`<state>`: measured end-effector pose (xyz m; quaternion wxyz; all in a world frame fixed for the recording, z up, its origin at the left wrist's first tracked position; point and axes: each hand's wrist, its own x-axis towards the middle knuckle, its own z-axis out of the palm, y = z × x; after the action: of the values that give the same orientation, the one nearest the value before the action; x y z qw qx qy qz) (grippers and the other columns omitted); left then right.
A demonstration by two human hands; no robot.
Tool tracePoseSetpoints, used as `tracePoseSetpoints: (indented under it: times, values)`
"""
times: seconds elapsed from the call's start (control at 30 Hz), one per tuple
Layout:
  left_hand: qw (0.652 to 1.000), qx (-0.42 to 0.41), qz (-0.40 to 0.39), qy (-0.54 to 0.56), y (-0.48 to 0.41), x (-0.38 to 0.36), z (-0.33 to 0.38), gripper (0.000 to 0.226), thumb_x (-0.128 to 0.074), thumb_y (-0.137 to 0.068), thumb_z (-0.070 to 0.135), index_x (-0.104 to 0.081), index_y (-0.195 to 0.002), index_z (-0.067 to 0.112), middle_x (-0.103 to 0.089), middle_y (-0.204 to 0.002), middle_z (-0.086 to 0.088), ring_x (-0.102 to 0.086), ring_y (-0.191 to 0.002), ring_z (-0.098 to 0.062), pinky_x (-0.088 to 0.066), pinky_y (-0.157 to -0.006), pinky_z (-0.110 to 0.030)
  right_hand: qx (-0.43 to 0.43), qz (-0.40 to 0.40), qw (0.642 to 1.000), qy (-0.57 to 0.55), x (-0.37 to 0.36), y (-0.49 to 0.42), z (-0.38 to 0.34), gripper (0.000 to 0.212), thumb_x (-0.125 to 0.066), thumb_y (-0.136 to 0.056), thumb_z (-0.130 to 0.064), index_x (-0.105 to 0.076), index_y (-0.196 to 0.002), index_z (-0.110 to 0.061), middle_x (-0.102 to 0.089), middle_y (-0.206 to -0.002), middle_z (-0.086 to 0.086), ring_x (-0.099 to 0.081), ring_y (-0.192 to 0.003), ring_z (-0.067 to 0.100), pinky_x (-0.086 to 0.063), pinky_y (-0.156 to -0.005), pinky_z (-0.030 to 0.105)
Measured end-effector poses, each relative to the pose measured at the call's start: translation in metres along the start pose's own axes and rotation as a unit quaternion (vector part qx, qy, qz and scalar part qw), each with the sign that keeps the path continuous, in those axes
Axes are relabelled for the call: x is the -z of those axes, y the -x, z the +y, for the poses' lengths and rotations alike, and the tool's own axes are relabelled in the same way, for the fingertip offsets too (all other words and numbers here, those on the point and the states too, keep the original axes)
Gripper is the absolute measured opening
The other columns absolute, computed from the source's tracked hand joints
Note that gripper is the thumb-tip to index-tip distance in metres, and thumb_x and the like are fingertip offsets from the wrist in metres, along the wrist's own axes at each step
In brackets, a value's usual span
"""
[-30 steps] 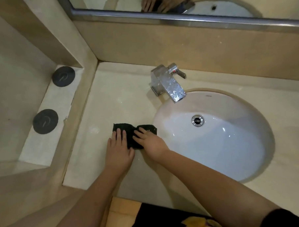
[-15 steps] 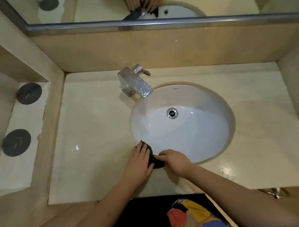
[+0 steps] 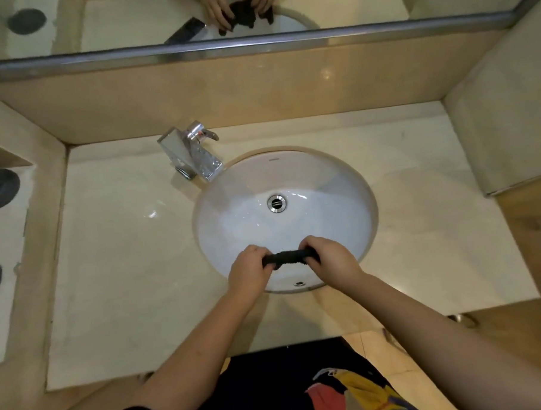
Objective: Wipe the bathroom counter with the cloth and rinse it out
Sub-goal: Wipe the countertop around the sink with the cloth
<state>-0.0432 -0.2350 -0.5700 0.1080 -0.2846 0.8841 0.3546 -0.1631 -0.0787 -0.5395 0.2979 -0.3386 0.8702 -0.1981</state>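
Observation:
A dark cloth (image 3: pixel 288 256) is bunched into a tight roll and stretched between both my hands above the near part of the white oval basin (image 3: pixel 330 183). My left hand (image 3: pixel 249 272) grips its left end, my right hand (image 3: pixel 329 259) grips its right end. Both fists are curled round the roll. The cream counter (image 3: pixel 122 257) surrounds the basin. A chrome tap (image 3: pixel 192 155) stands at the basin's far left rim; no water runs from it. The drain (image 3: pixel 277 202) lies in the basin's middle.
A mirror (image 3: pixel 149 21) with a metal lower rail runs along the back wall and reflects my hands and the cloth. Beige walls box in the counter on the left and right. A lower ledge on the left carries dark round discs (image 3: pixel 0 188).
The cloth came off the counter left of the basin. Both hands carried it over the basin, and it is now rolled tight between two fists. The camera swung right.

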Motion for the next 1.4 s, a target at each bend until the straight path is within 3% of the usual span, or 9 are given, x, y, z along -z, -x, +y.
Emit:
tracePoseSetpoints:
  times: [0.17, 0.43, 0.67, 0.77, 0.93, 1.0, 1.07, 1.17, 1.4]
  values:
    - [0.987, 0.029, -0.026, 0.157, 0.001, 0.021, 0.039, 0.053, -0.068, -0.084, 0.026, -0.049, -0.133, 0.029, -0.049, -0.134, 0.010, -0.049, -0.119, -0.011, -0.037, -0.094, -0.020, 0.055, 0.042, 0.995, -0.076, 0.033, -0.003, -0.017, 0.021, -0.055, -0.086, -0.009, -0.060, -0.101, -0.022, -0.067, -0.096, -0.007, -0.061, -0.081, 0.012, -0.050, -0.072, 0.029]
    - [0.968, 0.002, 0.057, 0.243, -0.006, 0.059, 0.101, 0.016, -0.067, -0.083, 0.015, -0.065, -0.094, 0.026, -0.071, -0.087, 0.008, -0.067, -0.067, -0.003, -0.045, -0.064, -0.013, 0.128, 0.098, 0.980, -0.118, 0.097, -0.010, -0.032, 0.021, -0.060, -0.084, -0.010, -0.054, -0.096, -0.026, -0.067, -0.084, -0.011, -0.064, -0.068, 0.006, -0.052, -0.067, 0.031]
    - [0.958, -0.036, 0.018, 0.285, -0.006, 0.105, 0.124, 0.016, -0.064, -0.082, 0.005, -0.063, -0.097, 0.011, -0.068, -0.096, -0.001, -0.062, -0.063, -0.003, -0.043, -0.060, -0.012, 0.165, 0.067, 0.980, -0.092, 0.120, -0.006, -0.015, 0.030, -0.076, -0.075, -0.026, -0.056, -0.097, -0.028, -0.060, -0.123, -0.014, -0.055, -0.110, 0.009, -0.043, -0.091, 0.028]
    - [0.941, -0.050, -0.041, 0.333, 0.000, 0.119, 0.129, 0.015, -0.065, -0.084, 0.005, -0.062, -0.098, 0.009, -0.069, -0.097, -0.005, -0.066, -0.081, -0.012, -0.051, -0.080, -0.028, 0.174, 0.035, 0.975, -0.131, 0.132, 0.000, -0.020, 0.038, -0.080, -0.071, -0.025, -0.051, -0.091, -0.041, -0.051, -0.135, -0.019, -0.049, -0.122, 0.002, -0.037, -0.099, 0.023]
    - [0.913, -0.060, -0.052, 0.399, 0.009, 0.130, 0.137, 0.032, -0.070, -0.079, 0.009, -0.060, -0.109, 0.012, -0.071, -0.102, -0.006, -0.068, -0.087, -0.024, -0.051, -0.088, -0.036, 0.170, 0.019, 0.963, -0.208, 0.147, 0.002, -0.031, 0.032, -0.077, -0.073, -0.009, -0.051, -0.081, -0.026, -0.064, -0.081, -0.007, -0.067, -0.078, 0.019, -0.056, -0.071, 0.048]
    - [0.950, -0.101, 0.031, 0.293, 0.011, 0.134, 0.134, 0.052, -0.074, -0.078, 0.013, -0.053, -0.123, 0.025, -0.065, -0.117, 0.005, -0.068, -0.092, -0.019, -0.051, -0.088, -0.033, 0.154, 0.031, 0.966, -0.204, 0.154, 0.002, -0.036, 0.030, -0.076, -0.073, -0.014, -0.050, -0.081, -0.028, -0.064, -0.077, 0.000, -0.066, -0.065, 0.029, -0.056, -0.056, 0.049]
    - [0.958, -0.241, 0.152, 0.011, 0.010, 0.137, 0.125, 0.071, -0.075, -0.077, 0.018, -0.039, -0.137, 0.031, -0.050, -0.134, 0.008, -0.060, -0.107, -0.015, -0.048, -0.092, -0.035, 0.124, 0.041, 0.975, -0.180, 0.161, 0.001, -0.039, 0.032, -0.076, -0.071, -0.023, -0.049, -0.083, -0.033, -0.066, -0.076, -0.003, -0.065, -0.064, 0.027, -0.055, -0.058, 0.048]
    - [0.850, -0.388, 0.217, -0.284, 0.006, 0.135, 0.120, 0.085, -0.079, -0.070, 0.022, -0.034, -0.142, 0.027, -0.045, -0.144, -0.002, -0.054, -0.119, -0.024, -0.041, -0.101, -0.043, 0.104, 0.000, 0.972, -0.211, 0.168, -0.001, -0.047, 0.037, -0.079, -0.068, -0.028, -0.047, -0.085, -0.034, -0.070, -0.079, -0.003, -0.069, -0.076, 0.018, -0.056, -0.073, 0.044]
    - [0.747, -0.498, 0.336, -0.283, -0.013, 0.143, 0.122, 0.029, -0.056, -0.085, 0.006, -0.058, -0.113, 0.015, -0.067, -0.103, 0.002, -0.060, -0.085, -0.021, -0.042, -0.080, -0.034, 0.104, -0.053, 0.955, -0.274, 0.176, 0.001, -0.069, 0.031, -0.079, -0.075, -0.009, -0.050, -0.085, -0.014, -0.062, -0.063, -0.007, -0.059, -0.060, 0.009, -0.045, -0.063, 0.022]
